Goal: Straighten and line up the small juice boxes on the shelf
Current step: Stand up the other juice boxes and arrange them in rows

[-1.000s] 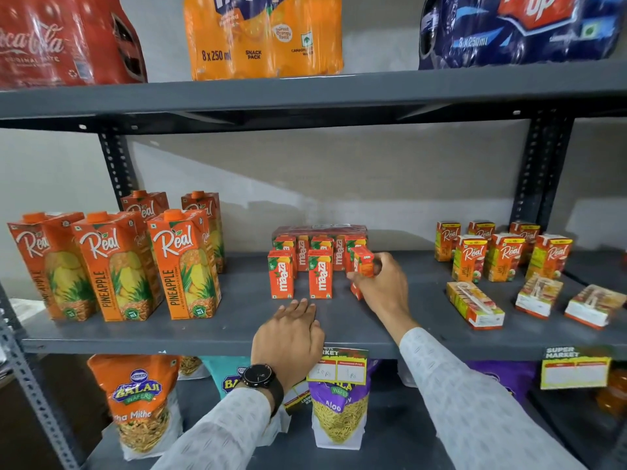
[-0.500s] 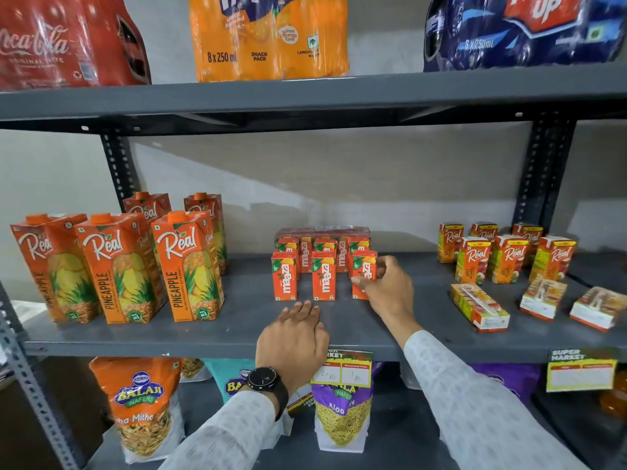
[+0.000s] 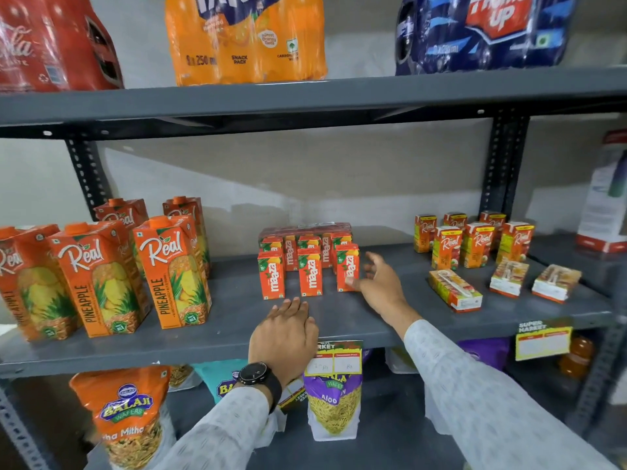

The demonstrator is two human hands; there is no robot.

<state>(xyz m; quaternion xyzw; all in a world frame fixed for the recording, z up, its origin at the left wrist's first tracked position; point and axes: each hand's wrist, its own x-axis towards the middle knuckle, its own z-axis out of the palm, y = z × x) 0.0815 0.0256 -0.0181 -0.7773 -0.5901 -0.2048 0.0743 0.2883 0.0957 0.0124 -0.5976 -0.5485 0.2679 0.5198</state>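
**Shelf check: right hand spread open beside the front Maaza row**

The grey metal shelf (image 3: 220, 320) is carrying all the stock at mid-height. On its left, the tall Real pineapple cartons (image 3: 171, 271) are standing upright in two ranks. On the tier above, the shrink-wrapped bottle packs (image 3: 246, 39) are sitting in red, orange and blue.

At the centre of the shelf, the small Maaza juice boxes (image 3: 309, 273) are standing upright: three in a front row with narrow gaps between them, more close behind, and a wrapped pack at the back. The rightmost front box (image 3: 347, 268) is standing slightly further back than its two neighbours.

At the right end, the small Real juice boxes (image 3: 475, 244) are standing in two short rows; three flat boxes (image 3: 454, 290) are lying on their sides in front of them.

The right hand (image 3: 380, 284) is hovering just right of the rightmost front box with its fingers (image 3: 373, 258) splayed wide and holding nothing; the thumb tip is sitting at the box's lower right corner, contact too blurred to confirm.

The left hand (image 3: 284, 337) is resting palm-down on the shelf's front edge, fingers (image 3: 291, 305) extended and close together, gripping nothing, tips just short of the front row. A black wristwatch (image 3: 258, 374) is showing on that wrist.
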